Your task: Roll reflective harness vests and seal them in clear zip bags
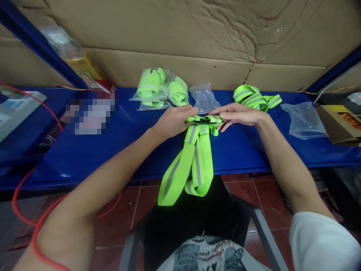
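Both hands meet over the blue table around a neon-yellow reflective strap with a grey stripe. My left hand is closed on the strap's left side, near a black buckle-like part. On the other side, my right hand pinches the strap's right end, its fingers partly bent over it. Long loops of the strap hang down past the table's front edge above my lap. Just behind the hands lies a clear plastic bag.
Bagged yellow straps sit at the back, left of centre. A coiled loose strap lies right of centre, beside another clear bag and a cardboard box. A bottle stands back left. A red hose runs at left.
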